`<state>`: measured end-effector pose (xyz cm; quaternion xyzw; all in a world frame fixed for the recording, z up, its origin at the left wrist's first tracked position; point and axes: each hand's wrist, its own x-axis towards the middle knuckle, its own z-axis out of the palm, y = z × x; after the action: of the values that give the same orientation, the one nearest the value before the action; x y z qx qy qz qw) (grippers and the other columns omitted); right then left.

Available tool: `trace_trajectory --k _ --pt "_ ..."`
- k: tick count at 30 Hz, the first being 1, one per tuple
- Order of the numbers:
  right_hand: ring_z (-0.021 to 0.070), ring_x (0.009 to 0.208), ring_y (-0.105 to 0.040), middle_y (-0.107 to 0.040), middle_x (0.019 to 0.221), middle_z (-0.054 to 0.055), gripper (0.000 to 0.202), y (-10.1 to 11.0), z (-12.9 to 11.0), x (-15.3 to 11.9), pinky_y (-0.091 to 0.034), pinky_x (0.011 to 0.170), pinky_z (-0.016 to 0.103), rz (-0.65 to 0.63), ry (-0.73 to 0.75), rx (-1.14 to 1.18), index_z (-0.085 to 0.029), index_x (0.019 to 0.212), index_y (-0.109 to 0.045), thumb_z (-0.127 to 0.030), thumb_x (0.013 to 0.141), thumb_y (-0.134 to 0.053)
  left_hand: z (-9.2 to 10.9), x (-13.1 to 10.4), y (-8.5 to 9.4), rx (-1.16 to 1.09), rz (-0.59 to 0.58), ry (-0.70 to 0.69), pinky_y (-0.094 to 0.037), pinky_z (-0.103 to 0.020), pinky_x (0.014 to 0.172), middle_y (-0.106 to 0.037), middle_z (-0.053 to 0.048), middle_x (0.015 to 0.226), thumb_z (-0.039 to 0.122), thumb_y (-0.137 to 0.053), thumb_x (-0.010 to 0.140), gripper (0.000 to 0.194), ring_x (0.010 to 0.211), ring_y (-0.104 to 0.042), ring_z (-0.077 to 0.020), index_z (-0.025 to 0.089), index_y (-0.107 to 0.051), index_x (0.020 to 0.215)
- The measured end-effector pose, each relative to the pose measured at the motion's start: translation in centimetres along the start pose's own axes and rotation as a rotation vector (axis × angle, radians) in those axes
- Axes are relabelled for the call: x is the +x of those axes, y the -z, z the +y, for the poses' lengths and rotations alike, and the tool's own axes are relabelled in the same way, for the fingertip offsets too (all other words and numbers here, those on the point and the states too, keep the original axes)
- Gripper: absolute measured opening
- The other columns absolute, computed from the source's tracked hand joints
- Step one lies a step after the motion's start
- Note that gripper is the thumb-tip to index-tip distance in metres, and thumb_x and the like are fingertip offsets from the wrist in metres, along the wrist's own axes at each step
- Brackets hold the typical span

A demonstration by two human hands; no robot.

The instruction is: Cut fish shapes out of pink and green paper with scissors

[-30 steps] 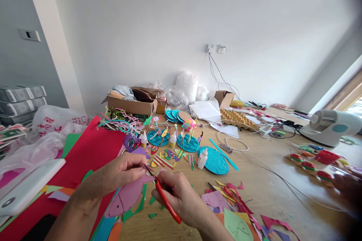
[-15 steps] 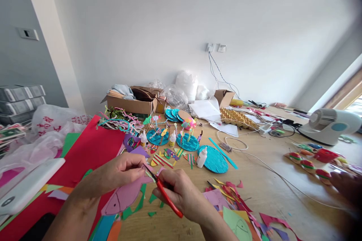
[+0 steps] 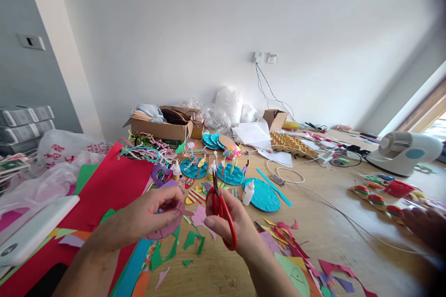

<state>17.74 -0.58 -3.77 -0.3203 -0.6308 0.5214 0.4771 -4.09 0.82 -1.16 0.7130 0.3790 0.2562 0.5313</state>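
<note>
My left hand (image 3: 156,216) pinches a pink paper fish (image 3: 166,231), mostly covered by the fingers and palm. In my right hand (image 3: 232,222) is a pair of red-handled scissors (image 3: 223,213), its dark blades pointing up and away from the paper. A loose pink paper offcut (image 3: 201,219) lies on the table between the two hands. Green paper scraps (image 3: 191,240) are scattered just below it. Behind the hands lie striped paper fish (image 3: 195,196), and a white glue bottle (image 3: 248,193) stands by a blue textured disc (image 3: 263,195).
Red paper sheets (image 3: 108,185) and a white device (image 3: 38,227) lie left. Coloured scraps and a green paper piece with a drawn fish (image 3: 294,276) are at lower right. A white cable (image 3: 334,206) crosses toward a fan (image 3: 406,153). Another person's hand (image 3: 423,225) is at the right edge.
The scissors have come away from the paper and turned upward. A pink offcut now lies on the table. My left hand has drawn the fish up, folding or turning it under the fingers.
</note>
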Motion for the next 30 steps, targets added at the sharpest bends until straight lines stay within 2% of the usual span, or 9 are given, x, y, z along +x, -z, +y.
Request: trace_trajectory --k 6,11,14,15,18,21,23,26,30 --pt "0.0125 0.061 -0.044 -0.052 0.069 -0.003 0.027 -0.8 -0.2 0.0 -0.034 0.055 0.023 0.104 -0.015 -0.313 -0.019 0.082 -0.056 -0.037 0.075 -0.076 0.2 1.3 -1.6 0.393 0.097 -0.005 -0.03 -0.02 0.054 -0.05 0.006 0.065 0.019 -0.052 0.082 0.011 0.063 -0.045 -0.0121 0.02 -0.058 0.073" --pt "0.012 0.059 -0.041 -0.05 0.065 -0.004 0.016 -0.8 0.1 0.1 -0.03 0.054 0.024 0.062 -0.004 -0.462 -0.02 0.073 -0.049 -0.023 0.076 -0.065 0.5 1.5 -2.2 0.419 0.066 -0.053 -0.034 -0.02 0.056 -0.058 0.005 0.068 0.013 -0.053 0.078 0.015 0.065 -0.053 -0.0133 0.021 -0.062 0.07" --pt "0.0129 0.058 -0.041 -0.051 0.063 -0.003 0.014 -0.6 0.2 0.2 -0.03 0.054 0.025 0.074 -0.023 -0.492 -0.02 0.07 -0.047 -0.022 0.074 -0.061 0.5 1.4 -1.9 0.336 0.068 -0.039 -0.042 -0.022 0.061 -0.065 0.002 0.074 0.022 -0.058 0.082 0.011 0.072 -0.062 -0.017 0.023 -0.067 0.077" --pt "0.0133 0.058 -0.043 -0.052 0.064 -0.003 0.014 -0.5 0.1 0.2 -0.032 0.054 0.025 0.106 -0.028 -0.449 -0.02 0.07 -0.048 -0.023 0.073 -0.061 0.4 1.5 -1.7 0.289 0.122 -0.053 -0.045 -0.023 0.066 -0.067 0.001 0.08 0.027 -0.061 0.082 0.008 0.078 -0.065 -0.019 0.024 -0.068 0.086" --pt "0.0136 0.058 -0.047 -0.055 0.065 -0.002 0.017 -0.2 -0.1 0.6 -0.037 0.054 0.025 0.288 -0.012 -0.189 -0.021 0.072 -0.049 -0.027 0.07 -0.064 -0.2 1.7 -1.1 0.106 0.46 -0.182 -0.05 -0.029 0.081 -0.067 -0.003 0.096 0.036 -0.067 0.08 0.036 0.094 -0.066 -0.0229 0.026 -0.059 0.113" --pt "0.012 0.055 -0.047 -0.056 0.064 -0.003 0.024 -0.2 -0.1 0.9 -0.038 0.052 0.023 0.469 0.069 0.063 -0.02 0.074 -0.05 -0.03 0.067 -0.071 -0.5 2.1 -1.2 -0.11 0.674 -0.283 -0.051 -0.029 0.078 -0.065 -0.001 0.087 0.048 -0.063 0.082 0.036 0.084 -0.064 -0.0207 0.024 -0.055 0.108" --pt "0.0111 0.055 -0.047 -0.056 0.064 -0.004 0.026 -0.3 0.2 1.0 -0.039 0.053 0.023 0.542 0.125 0.174 -0.02 0.074 -0.052 -0.03 0.066 -0.074 -0.3 2.3 -2.0 -0.163 0.625 -0.271 -0.05 -0.027 0.073 -0.063 0.0 0.078 0.055 -0.059 0.084 0.035 0.077 -0.062 -0.0191 0.023 -0.058 0.096" --pt "0.0109 0.055 -0.048 -0.056 0.064 -0.004 0.027 -1.0 0.8 1.0 -0.041 0.054 0.023 0.578 0.138 0.245 -0.02 0.075 -0.053 -0.031 0.066 -0.076 0.3 2.5 -3.8 -0.109 0.443 -0.198 -0.048 -0.026 0.071 -0.063 0.0 0.074 0.054 -0.054 0.086 0.034 0.076 -0.059 -0.0191 0.022 -0.064 0.084" --pt "0.0114 0.055 -0.049 -0.057 0.065 -0.004 0.03 -2.0 1.0 0.6 -0.041 0.052 0.023 0.471 0.044 0.216 -0.02 0.077 -0.053 -0.031 0.066 -0.078 0.4 3.1 -5.2 -0.049 0.377 -0.145 -0.05 -0.028 0.069 -0.065 -0.001 0.069 0.047 -0.06 0.081 0.029 0.074 -0.062 -0.0219 0.02 -0.063 0.07"
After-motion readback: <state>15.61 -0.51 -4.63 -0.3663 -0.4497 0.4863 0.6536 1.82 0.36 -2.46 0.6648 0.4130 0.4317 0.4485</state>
